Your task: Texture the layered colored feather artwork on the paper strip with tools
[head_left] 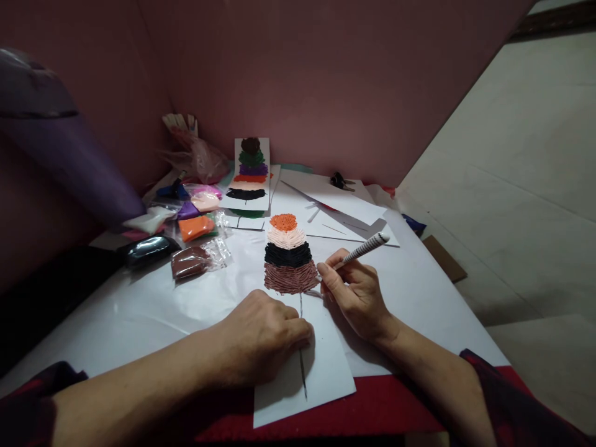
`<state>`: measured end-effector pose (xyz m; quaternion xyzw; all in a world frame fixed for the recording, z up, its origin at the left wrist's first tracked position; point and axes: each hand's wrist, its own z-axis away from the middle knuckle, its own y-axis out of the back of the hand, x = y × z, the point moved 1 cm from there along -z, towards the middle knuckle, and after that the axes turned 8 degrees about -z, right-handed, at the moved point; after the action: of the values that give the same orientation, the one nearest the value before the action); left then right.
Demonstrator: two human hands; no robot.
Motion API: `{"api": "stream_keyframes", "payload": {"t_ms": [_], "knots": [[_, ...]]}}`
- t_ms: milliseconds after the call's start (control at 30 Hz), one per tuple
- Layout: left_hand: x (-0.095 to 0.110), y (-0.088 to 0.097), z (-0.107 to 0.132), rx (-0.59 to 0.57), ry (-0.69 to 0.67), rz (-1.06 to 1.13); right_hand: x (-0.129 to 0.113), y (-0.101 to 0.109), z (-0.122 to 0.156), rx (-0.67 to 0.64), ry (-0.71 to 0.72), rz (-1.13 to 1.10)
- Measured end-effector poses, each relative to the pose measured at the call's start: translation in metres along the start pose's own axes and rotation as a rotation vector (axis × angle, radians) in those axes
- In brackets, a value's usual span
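Observation:
A white sheet [328,354] lies before me with a drawn dark stem line. Orange, pale pink, black and brown textured clay bands [289,276] are stacked on its upper part, brown lowest. My left hand [267,335] rests on the sheet below the bands, fingers curled in; whatever they hold, if anything, is hidden. In my right hand [351,288] is a white pen [365,247] with a black pattern, gripped between thumb and fingers. Its upper end points up and right, and its lower end is near the brown band's right edge.
Bags of coloured clay, including brown [190,262], orange [195,227] and black [149,249], lie at left. Behind the sheet stands a card [257,197] with several coloured bands. Loose papers [333,192] and keys [341,180] are at the back. A purple object [79,155] looms at upper left.

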<state>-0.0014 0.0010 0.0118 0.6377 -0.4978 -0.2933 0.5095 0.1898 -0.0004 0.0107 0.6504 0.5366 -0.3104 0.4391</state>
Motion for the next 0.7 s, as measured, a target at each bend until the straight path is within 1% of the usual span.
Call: {"api": "stream_keyframes", "payload": {"t_ms": [200, 433, 700], "knots": [[-0.0001, 0.0002, -0.0001, 0.002, 0.001, 0.003, -0.0001, 0.0014, -0.0007, -0.010, 0.012, 0.056], [-0.0005, -0.0007, 0.0007, -0.010, 0.005, 0.017, 0.0010, 0.0024, -0.0025, 0.022, 0.083, 0.102], [-0.0005, -0.0013, 0.0006, 0.012, 0.000, 0.022, -0.0028, 0.0050, -0.0022, 0.112, 0.099, 0.127]]}}
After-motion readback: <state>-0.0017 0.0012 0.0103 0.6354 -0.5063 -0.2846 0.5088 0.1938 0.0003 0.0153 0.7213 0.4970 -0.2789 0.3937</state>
